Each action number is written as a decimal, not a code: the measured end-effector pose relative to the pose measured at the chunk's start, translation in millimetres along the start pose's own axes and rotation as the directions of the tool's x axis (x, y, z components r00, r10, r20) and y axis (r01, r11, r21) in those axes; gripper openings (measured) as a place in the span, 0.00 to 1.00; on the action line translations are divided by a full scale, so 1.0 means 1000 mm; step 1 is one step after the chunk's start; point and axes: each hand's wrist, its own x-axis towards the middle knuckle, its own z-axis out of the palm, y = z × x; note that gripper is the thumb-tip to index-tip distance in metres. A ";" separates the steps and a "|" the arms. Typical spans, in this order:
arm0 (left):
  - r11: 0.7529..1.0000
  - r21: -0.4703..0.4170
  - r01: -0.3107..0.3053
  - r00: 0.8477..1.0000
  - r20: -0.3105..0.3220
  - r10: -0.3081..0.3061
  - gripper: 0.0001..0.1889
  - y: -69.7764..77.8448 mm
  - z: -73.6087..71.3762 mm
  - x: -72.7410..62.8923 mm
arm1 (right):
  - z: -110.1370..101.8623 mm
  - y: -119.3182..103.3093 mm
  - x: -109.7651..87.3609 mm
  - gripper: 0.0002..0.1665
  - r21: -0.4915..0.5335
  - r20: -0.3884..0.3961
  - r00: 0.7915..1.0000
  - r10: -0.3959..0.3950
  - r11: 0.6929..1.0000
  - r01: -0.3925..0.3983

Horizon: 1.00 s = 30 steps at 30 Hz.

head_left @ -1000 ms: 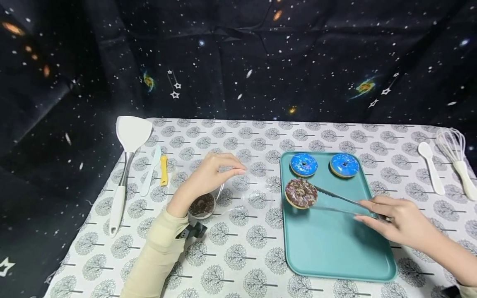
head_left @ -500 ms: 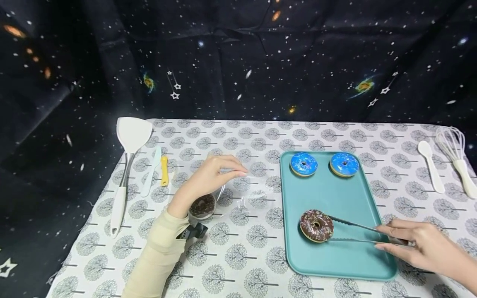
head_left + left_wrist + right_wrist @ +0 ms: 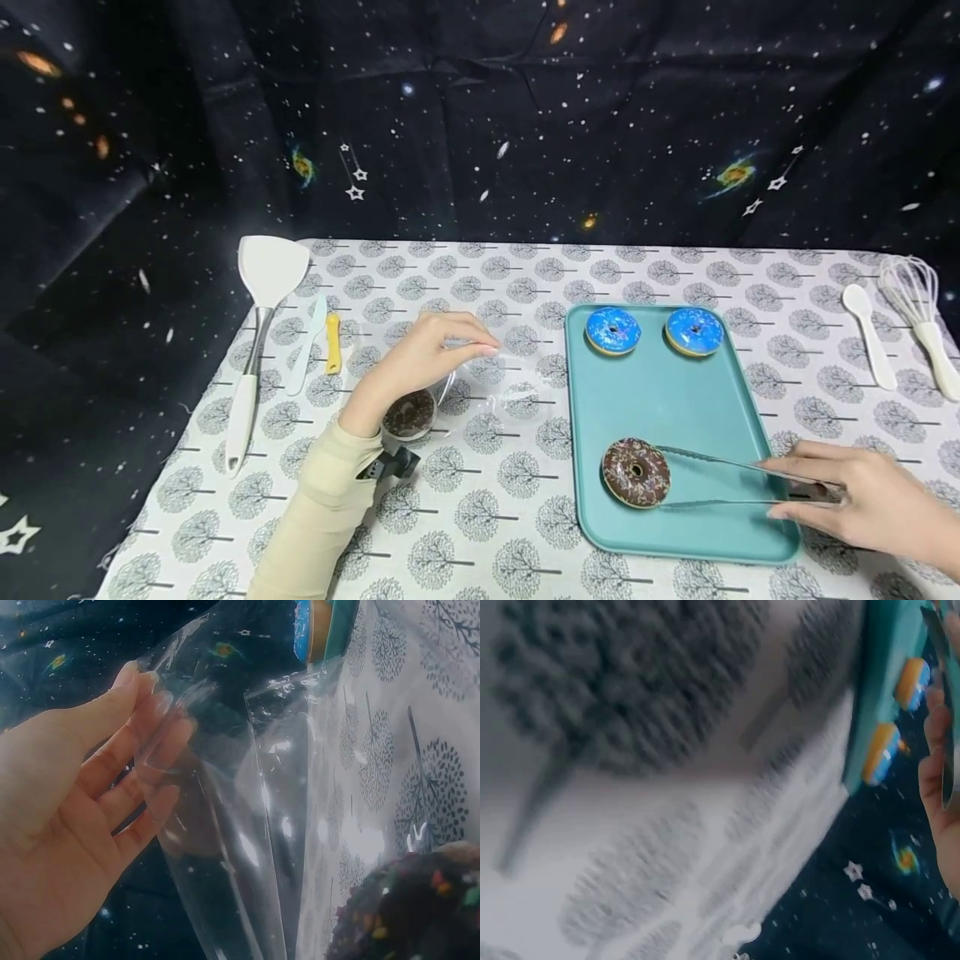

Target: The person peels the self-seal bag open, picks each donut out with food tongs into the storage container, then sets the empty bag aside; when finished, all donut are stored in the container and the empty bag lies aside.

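Observation:
My left hand (image 3: pixel 435 354) pinches the edge of a clear plastic bag (image 3: pixel 225 847) between thumb and fingers. Below that wrist sits a dark chocolate doughnut (image 3: pixel 408 417), partly hidden by the hand; the left wrist view shows its sprinkles close up. With my right hand (image 3: pixel 862 496) I hold metal tongs (image 3: pixel 720 459), thumb and fingers on their two arms. Their tips stand apart at the right side of another chocolate doughnut (image 3: pixel 621 473), on the front left of the green tray (image 3: pixel 675 383). Whether they press on it I cannot tell.
Two blue doughnuts (image 3: pixel 602 337) lie along the tray's far end. To the left are a white spatula (image 3: pixel 272 271), a pale knife (image 3: pixel 303 350) and a yellow-handled tool (image 3: pixel 332 346). A white spoon (image 3: pixel 870 342) and whisk (image 3: pixel 930 358) lie at the far right.
My right hand and the tongs have moved toward me, and the chocolate doughnut has come with them from beside the blue ones to the tray's front left. The left hand has stayed in place.

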 end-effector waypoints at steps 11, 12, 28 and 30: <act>1.000 0.007 0.008 1.000 0.023 -0.008 0.10 0.000 0.000 0.001 | -0.016 0.011 0.035 0.27 -0.103 -0.101 0.993 -0.058 0.994 0.047; 1.000 0.009 0.011 1.000 0.024 -0.011 0.10 0.000 0.001 0.001 | -0.015 0.013 0.041 0.27 -0.111 -0.117 0.991 -0.068 0.992 0.055; 1.000 -0.001 -0.024 0.999 0.028 0.024 0.09 -0.001 0.002 0.002 | 0.028 0.000 0.149 0.24 -0.105 -0.011 0.950 -0.312 0.945 0.309; 1.000 -0.002 -0.020 0.999 0.030 0.020 0.08 0.000 0.001 0.000 | 0.035 -0.005 0.162 0.25 -0.114 -0.006 0.947 -0.322 0.941 0.319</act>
